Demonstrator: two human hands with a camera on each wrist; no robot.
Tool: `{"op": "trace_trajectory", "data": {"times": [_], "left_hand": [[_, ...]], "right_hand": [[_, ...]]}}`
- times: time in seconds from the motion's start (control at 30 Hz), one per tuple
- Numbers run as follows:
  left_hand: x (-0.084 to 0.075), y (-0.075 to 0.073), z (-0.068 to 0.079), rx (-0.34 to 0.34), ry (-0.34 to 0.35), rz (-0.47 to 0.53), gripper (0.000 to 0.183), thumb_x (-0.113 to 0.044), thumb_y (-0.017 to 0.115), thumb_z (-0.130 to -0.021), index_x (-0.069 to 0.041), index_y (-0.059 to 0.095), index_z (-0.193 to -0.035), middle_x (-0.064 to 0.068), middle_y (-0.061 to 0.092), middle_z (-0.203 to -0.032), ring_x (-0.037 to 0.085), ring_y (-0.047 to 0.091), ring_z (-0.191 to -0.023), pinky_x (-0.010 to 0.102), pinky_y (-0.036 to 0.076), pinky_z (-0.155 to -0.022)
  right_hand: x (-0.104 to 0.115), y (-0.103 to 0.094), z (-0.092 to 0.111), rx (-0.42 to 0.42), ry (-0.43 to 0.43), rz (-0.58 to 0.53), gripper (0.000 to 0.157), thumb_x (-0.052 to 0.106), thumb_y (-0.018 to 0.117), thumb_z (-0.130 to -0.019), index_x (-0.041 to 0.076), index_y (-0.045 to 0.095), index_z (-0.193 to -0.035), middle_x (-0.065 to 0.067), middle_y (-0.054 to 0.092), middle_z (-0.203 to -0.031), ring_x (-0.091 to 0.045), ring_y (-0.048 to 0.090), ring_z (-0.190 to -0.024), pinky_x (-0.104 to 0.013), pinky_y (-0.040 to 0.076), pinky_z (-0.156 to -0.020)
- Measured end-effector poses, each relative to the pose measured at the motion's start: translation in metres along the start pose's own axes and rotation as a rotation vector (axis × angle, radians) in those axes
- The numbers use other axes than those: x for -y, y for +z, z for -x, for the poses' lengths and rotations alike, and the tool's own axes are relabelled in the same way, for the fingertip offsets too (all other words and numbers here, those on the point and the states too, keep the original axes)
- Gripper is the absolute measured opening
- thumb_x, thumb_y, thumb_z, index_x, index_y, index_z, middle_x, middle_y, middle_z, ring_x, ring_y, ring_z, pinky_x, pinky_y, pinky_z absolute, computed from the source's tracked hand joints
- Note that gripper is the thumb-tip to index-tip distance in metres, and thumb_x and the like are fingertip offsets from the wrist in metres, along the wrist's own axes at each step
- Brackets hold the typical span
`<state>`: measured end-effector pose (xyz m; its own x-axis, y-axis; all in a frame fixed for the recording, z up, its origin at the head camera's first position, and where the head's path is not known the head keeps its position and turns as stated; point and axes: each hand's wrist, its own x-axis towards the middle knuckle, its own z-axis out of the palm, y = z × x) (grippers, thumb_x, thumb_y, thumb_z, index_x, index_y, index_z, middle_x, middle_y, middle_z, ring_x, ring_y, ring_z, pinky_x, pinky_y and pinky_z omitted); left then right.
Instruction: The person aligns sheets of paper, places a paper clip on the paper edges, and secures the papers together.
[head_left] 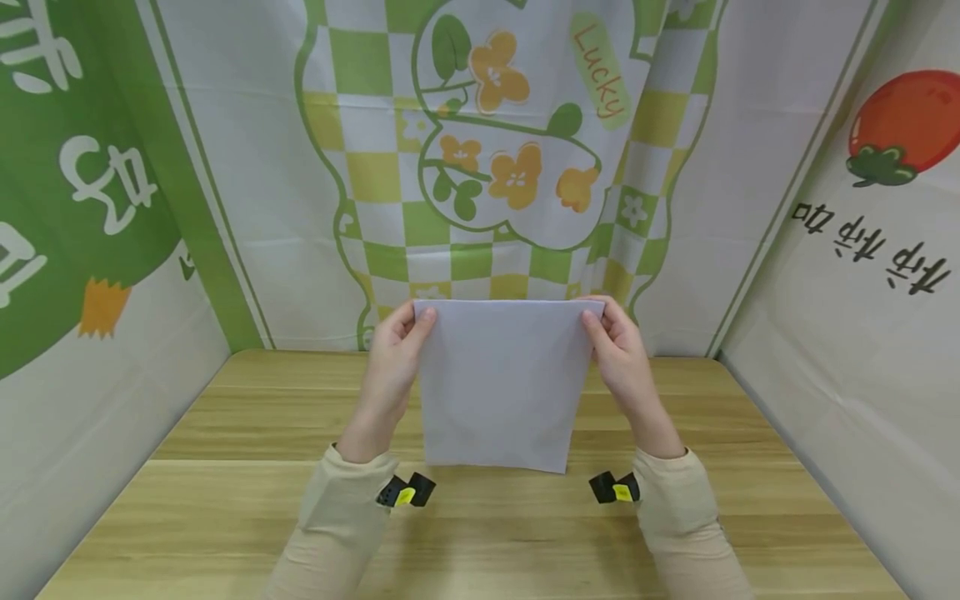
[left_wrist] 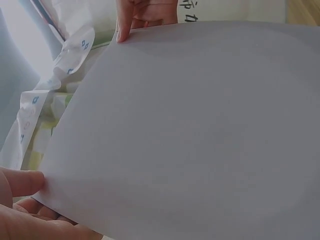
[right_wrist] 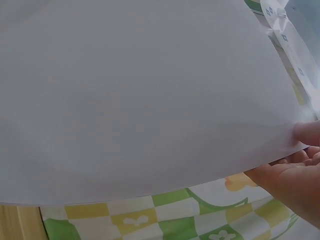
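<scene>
Between thumb and fingers, my left hand [head_left: 390,354] and right hand [head_left: 622,354] pinch the far left and right corners of a plain, pale, smooth, four-cornered paper [head_left: 502,387] above the wooden table [head_left: 498,542].

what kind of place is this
Probably a curtained booth for tabletop work: a checkered curtain hangs behind a wood-grain table, and printed panels stand along its left and right sides.
</scene>
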<state>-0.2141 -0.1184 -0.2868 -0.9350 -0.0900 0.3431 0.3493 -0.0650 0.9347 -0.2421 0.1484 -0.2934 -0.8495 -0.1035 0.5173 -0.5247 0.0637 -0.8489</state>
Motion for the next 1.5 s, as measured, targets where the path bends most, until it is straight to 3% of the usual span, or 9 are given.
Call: {"op": "trace_trajectory", "data": {"times": [0.37, 0.8, 1.03, 1.3, 1.5], "left_hand": [[-0.003, 0.001, 0.001, 0.014, 0.044, -0.007, 0.027, -0.015, 0.045, -0.1, 0.005, 0.058, -0.114, 0.001, 0.058, -0.094, 0.013, 0.053, -0.089, 0.024, 0.043, -0.08], [-0.005, 0.002, 0.003, 0.063, 0.117, -0.016, 0.03, -0.02, 0.043, -0.101, -0.001, 0.06, -0.118, 0.01, 0.059, -0.122, 0.015, 0.052, -0.111, 0.031, 0.038, -0.1], [-0.001, -0.001, 0.006, 0.051, 0.078, -0.051, 0.031, -0.023, 0.043, -0.101, -0.004, 0.059, -0.12, 0.009, 0.06, -0.117, 0.019, 0.054, -0.1, 0.03, 0.043, -0.088], [0.0, 0.0, 0.006, 0.04, 0.098, -0.032, 0.031, -0.026, 0.046, -0.1, -0.004, 0.06, -0.119, 0.007, 0.06, -0.118, 0.016, 0.053, -0.106, 0.031, 0.04, -0.093], [0.001, 0.003, 0.005, 0.016, 0.077, -0.005, 0.031, -0.026, 0.048, -0.1, -0.002, 0.061, -0.115, 0.008, 0.061, -0.114, 0.017, 0.054, -0.101, 0.031, 0.041, -0.089]], "right_hand": [[0.003, -0.003, -0.002, -0.002, 0.01, 0.023, 0.025, 0.018, 0.044, -0.101, 0.0, 0.053, -0.117, 0.004, 0.062, -0.09, -0.009, 0.058, -0.081, -0.023, 0.049, -0.066], [0.001, -0.006, -0.005, 0.027, 0.037, -0.028, 0.026, 0.022, 0.044, -0.101, 0.004, 0.053, -0.117, 0.004, 0.062, -0.094, -0.01, 0.059, -0.084, -0.024, 0.053, -0.069], [-0.005, -0.004, -0.005, 0.044, 0.063, -0.058, 0.025, 0.023, 0.044, -0.101, 0.004, 0.052, -0.116, 0.005, 0.061, -0.094, -0.01, 0.058, -0.086, -0.025, 0.051, -0.07], [-0.005, -0.003, -0.005, 0.04, 0.057, -0.058, 0.032, 0.023, 0.043, -0.101, -0.002, 0.049, -0.12, 0.005, 0.061, -0.095, -0.01, 0.058, -0.086, -0.025, 0.05, -0.069], [-0.005, -0.001, -0.004, 0.034, 0.053, -0.071, 0.033, 0.021, 0.044, -0.101, -0.004, 0.048, -0.122, 0.005, 0.061, -0.096, -0.01, 0.058, -0.086, -0.025, 0.051, -0.07]]}}
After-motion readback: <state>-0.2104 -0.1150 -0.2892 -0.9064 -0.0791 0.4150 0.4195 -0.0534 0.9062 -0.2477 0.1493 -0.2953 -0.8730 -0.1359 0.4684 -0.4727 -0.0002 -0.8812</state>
